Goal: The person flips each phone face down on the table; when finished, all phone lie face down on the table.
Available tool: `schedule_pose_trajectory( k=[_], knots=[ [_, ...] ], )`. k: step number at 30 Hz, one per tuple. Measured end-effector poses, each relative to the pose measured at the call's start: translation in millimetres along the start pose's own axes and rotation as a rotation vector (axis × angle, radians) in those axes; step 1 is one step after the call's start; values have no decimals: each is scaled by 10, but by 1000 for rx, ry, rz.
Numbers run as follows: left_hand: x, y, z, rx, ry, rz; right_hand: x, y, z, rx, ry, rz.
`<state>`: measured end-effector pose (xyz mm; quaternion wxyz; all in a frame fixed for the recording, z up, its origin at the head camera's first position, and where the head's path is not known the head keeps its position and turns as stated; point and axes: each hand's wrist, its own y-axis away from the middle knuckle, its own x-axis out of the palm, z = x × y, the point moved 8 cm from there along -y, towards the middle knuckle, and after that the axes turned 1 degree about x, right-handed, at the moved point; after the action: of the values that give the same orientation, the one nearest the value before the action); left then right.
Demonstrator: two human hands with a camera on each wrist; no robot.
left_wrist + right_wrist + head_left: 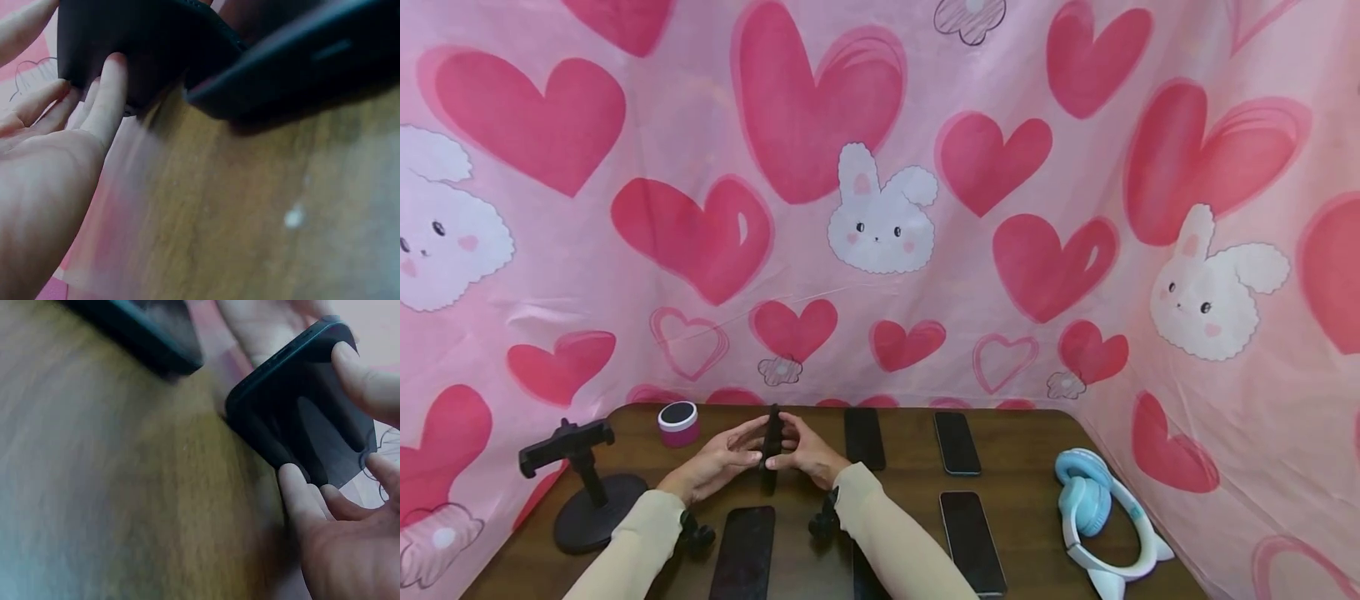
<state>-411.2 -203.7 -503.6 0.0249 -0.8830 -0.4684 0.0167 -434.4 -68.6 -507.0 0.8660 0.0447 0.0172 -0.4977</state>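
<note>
A black smartphone (pixel 771 454) stands on edge between both hands, its thin side facing the head camera. From the left, my left hand (pixel 718 462) holds it with thumb and fingers; in the left wrist view its fingertips (pixel 114 69) lie on the phone's dark flat face. My right hand (pixel 811 454) holds it from the other side. The right wrist view shows the right thumb (pixel 359 375) and fingers against the glossy screen (pixel 319 419), which mirrors them. Below the hands, another black phone (pixel 743 554) lies flat on the brown table (pixel 1030 508).
More dark phones lie right of the hands: two at the back (pixel 865 437), one nearer the front (pixel 972 542), and one partly hidden under the right forearm. A black phone stand (pixel 597 492) and a pink-and-white jar (pixel 678 427) are left; blue-and-white headphones (pixel 1108 525) lie right.
</note>
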Motion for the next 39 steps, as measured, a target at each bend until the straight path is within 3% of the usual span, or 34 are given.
schedule_pose_trajectory(
  k=[5, 18, 24, 29, 32, 39],
  knots=[
    [-59, 2, 2, -32, -83, -51, 103, -2, -12, 38, -179, 80],
    [-69, -34, 41, -79, -139, -120, 112, 18, -42, 36, -348, 131],
    [-129, -40, 44, -89, -230, -181, 77, 19, -40, 28, -304, 138],
    [-167, 3, 63, -92, -212, -211, 54, 17, -25, 23, -253, 124],
    [-193, 31, 65, -93, -218, -223, 20, 11, -22, 19, -167, 97],
    [-255, 89, 72, -104, -223, -255, -99, -9, -137, 45, 109, -52]
  ],
)
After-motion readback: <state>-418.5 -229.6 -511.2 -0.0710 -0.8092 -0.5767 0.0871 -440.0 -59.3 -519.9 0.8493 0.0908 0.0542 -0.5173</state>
